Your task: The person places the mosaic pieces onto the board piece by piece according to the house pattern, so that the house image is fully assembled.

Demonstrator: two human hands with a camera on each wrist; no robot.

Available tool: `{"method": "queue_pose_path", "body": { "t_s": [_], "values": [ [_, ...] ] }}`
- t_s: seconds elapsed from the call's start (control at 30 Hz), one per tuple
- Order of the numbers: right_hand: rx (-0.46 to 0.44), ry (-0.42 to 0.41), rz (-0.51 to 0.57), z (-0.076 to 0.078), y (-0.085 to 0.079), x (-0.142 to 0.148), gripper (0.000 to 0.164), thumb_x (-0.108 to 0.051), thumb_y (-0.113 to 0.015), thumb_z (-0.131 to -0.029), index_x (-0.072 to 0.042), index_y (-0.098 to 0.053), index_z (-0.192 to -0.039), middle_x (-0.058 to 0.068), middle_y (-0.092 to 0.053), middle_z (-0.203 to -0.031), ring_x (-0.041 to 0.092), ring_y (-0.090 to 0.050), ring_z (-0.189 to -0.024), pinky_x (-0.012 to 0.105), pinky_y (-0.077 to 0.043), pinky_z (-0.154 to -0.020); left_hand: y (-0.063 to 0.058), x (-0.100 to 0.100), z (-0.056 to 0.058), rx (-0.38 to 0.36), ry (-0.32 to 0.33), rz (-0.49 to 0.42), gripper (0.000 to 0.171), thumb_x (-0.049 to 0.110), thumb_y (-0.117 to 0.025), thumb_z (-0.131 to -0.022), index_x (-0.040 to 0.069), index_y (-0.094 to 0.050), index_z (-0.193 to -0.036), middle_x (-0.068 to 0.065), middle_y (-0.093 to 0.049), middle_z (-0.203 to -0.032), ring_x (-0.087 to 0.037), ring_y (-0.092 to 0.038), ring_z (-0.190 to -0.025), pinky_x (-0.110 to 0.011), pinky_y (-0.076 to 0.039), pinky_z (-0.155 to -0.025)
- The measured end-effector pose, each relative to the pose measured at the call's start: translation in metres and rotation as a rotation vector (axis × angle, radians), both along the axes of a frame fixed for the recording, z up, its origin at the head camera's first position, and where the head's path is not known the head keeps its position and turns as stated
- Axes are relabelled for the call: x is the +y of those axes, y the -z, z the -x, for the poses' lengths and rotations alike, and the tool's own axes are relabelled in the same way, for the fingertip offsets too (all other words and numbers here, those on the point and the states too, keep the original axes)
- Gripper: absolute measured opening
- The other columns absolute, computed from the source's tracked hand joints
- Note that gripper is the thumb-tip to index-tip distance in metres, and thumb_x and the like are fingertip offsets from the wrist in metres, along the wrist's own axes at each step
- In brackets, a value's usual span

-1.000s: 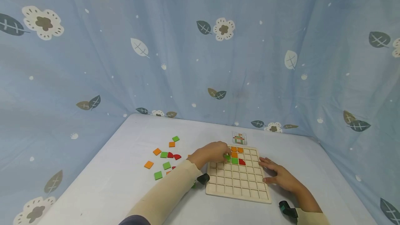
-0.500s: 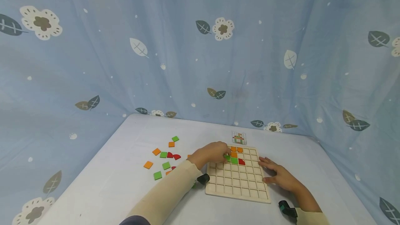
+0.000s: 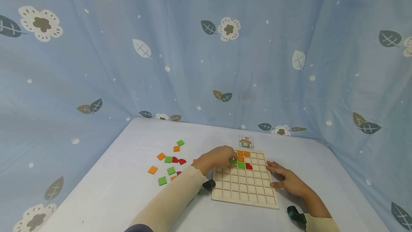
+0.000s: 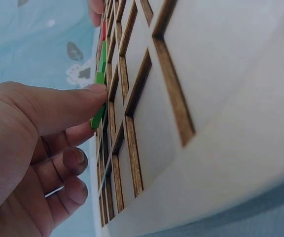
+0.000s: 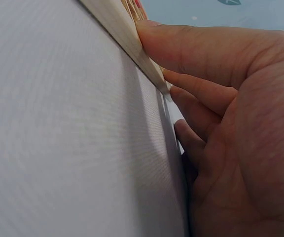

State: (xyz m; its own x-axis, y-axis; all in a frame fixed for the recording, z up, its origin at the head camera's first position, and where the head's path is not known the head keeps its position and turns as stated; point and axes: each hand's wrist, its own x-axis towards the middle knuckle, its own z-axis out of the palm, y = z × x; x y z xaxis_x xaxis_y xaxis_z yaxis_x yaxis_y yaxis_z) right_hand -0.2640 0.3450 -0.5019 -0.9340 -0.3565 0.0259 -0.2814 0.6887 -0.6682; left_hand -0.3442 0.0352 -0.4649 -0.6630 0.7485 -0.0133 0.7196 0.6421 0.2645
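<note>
- Board [image 3: 243, 188] on the worktop [image 3: 112, 174], cells holding 3 orange pieces [image 3: 241, 159], 1 green square [image 3: 241, 165] and 1 red piece [image 3: 249, 166].
- Left grip [image 3: 222, 156] pinches a green tile [image 3: 234, 162] just beside that square, same spot as 1.0 s ago.
- Right grip [image 3: 288, 180] has its fingers apart; right wrist view shows its thumb touching the board's edge.

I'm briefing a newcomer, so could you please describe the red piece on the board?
On the white table lies a pale wooden grid board. In its far half, the red piece sits just right of a green square. Among green and orange pieces, it alone on the board shows red.
</note>
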Motion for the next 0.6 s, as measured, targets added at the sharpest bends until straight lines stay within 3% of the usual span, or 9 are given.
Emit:
{"method": "queue_pose_path", "body": {
  "t_s": [0.6],
  "values": [
    [-0.004,0.000,-0.011,-0.0004,-0.0021,-0.0013,0.074,-0.033,-0.081,-0.075,-0.003,-0.054,-0.137,0.021,-0.034,-0.151,0.049,-0.016,-0.140,0.070,-0.013,-0.104,0.0039,0.0009,0.0009,-0.047,-0.008,-0.021,0.027,0.025,-0.076,-0.087,0.020,-0.073,-0.113,0.012,-0.065,-0.105,-0.003,-0.059,-0.093,-0.024,-0.048,-0.082]
  ]
}}
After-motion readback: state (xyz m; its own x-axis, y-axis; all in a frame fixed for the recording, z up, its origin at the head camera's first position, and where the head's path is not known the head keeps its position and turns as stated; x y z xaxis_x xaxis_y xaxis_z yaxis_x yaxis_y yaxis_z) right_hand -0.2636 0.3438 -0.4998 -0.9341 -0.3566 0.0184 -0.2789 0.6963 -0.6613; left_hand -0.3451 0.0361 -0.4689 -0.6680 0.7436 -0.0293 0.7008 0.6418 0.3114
